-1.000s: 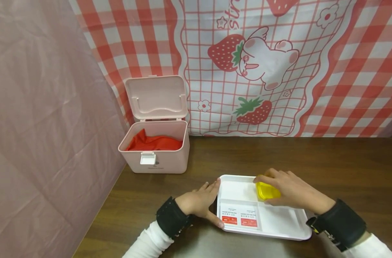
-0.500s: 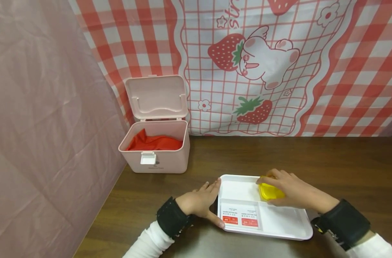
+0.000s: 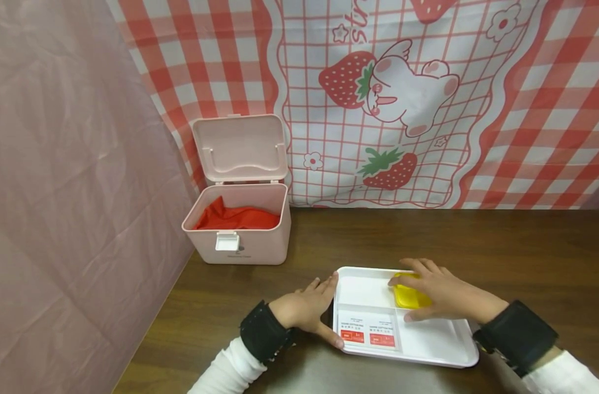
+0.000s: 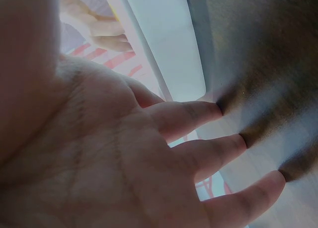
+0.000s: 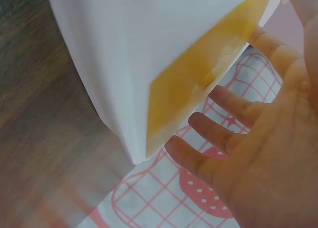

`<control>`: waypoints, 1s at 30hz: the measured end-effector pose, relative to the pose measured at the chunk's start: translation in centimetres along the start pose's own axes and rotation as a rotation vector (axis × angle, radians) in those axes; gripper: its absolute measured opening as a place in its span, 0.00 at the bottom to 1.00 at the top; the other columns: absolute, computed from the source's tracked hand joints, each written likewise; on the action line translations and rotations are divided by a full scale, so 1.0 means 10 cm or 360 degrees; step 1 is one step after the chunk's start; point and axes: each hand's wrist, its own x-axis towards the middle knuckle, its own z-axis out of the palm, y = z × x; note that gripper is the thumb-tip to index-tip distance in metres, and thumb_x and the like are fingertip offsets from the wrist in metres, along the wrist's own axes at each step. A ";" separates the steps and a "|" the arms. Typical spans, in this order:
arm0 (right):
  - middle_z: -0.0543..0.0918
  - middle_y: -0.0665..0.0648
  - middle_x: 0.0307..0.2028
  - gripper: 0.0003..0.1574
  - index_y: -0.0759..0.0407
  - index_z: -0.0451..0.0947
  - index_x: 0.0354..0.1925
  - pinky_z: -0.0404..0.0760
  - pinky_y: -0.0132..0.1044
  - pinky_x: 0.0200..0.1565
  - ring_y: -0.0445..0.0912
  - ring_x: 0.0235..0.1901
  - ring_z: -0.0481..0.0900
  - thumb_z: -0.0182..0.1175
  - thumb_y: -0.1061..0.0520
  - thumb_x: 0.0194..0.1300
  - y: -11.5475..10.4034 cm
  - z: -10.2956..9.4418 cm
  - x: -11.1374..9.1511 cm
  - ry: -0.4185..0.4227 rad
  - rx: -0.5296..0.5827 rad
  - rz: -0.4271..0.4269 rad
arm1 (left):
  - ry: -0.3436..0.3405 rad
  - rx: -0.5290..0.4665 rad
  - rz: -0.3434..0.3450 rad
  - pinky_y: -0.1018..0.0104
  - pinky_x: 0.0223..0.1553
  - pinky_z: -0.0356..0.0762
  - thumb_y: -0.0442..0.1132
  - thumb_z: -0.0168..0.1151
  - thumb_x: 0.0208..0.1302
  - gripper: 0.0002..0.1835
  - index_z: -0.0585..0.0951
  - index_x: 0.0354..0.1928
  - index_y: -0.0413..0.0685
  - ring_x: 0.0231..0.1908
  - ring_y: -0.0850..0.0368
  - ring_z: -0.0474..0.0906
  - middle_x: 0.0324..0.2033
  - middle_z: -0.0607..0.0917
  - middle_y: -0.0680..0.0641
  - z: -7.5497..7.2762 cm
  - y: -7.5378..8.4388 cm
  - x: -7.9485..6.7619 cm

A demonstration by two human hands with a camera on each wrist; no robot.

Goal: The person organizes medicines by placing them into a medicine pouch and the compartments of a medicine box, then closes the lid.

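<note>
A yellow box (image 3: pixel 409 295), low and square with rounded corners, sits in the back right compartment of a white divided tray (image 3: pixel 437 342). Over it my right hand (image 3: pixel 447 293) is spread, its thumb and fingers apart and partly covering the box. In the right wrist view those fingers are fairly straight beside the yellow box (image 5: pixel 191 81); whether any still touches it I cannot tell. My left hand (image 3: pixel 306 307) rests along the tray's left edge with fingers and thumb extended. Two flat white-and-red packets (image 3: pixel 352 335) lie side by side in the front left compartment.
A pink lidded box (image 3: pixel 252 249) stands at the back left with its lid up and red cloth (image 3: pixel 245 219) inside. Behind the wooden table (image 3: pixel 526 246) hangs a strawberry-print checked cloth (image 3: pixel 393 164); a pink curtain (image 3: pixel 82 191) hangs at the left.
The yellow box shifted slightly right, then settled in the back right compartment. My right hand's fingers have spread and released it. The left hand stays at the tray's edge.
</note>
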 end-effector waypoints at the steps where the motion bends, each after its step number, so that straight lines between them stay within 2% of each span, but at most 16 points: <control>1: 0.63 0.67 0.61 0.38 0.41 0.71 0.53 0.65 0.68 0.47 0.65 0.55 0.63 0.63 0.30 0.44 0.00 0.00 0.00 -0.0020 0.0001 0.0009 | -0.0002 -0.0002 0.0000 0.44 0.61 0.59 0.69 0.66 0.37 0.66 0.40 0.71 0.47 0.69 0.43 0.48 0.71 0.50 0.47 0.00 0.00 0.00; 13: 0.62 0.66 0.63 0.43 0.41 0.68 0.58 0.62 0.69 0.50 0.65 0.57 0.61 0.64 0.31 0.44 -0.02 -0.02 -0.03 -0.0137 0.0000 0.0062 | -0.0018 -0.0053 -0.0006 0.46 0.63 0.57 0.68 0.66 0.37 0.66 0.40 0.71 0.47 0.69 0.44 0.46 0.71 0.49 0.46 0.01 -0.01 0.02; 21: 0.64 0.65 0.62 0.45 0.43 0.67 0.61 0.63 0.67 0.50 0.63 0.56 0.64 0.63 0.31 0.45 0.04 -0.09 -0.16 -0.0039 -0.0050 0.0130 | -0.0004 -0.0041 -0.0007 0.45 0.63 0.57 0.68 0.67 0.36 0.67 0.40 0.71 0.47 0.69 0.45 0.46 0.71 0.50 0.46 0.01 -0.02 0.02; 30: 0.70 0.64 0.57 0.44 0.52 0.67 0.60 0.66 0.66 0.46 0.62 0.53 0.69 0.67 0.39 0.47 0.21 -0.14 -0.37 0.0118 -0.0079 0.0174 | -0.0018 -0.0051 -0.0010 0.45 0.63 0.57 0.68 0.66 0.37 0.67 0.40 0.71 0.47 0.69 0.44 0.46 0.71 0.50 0.46 0.01 -0.02 0.02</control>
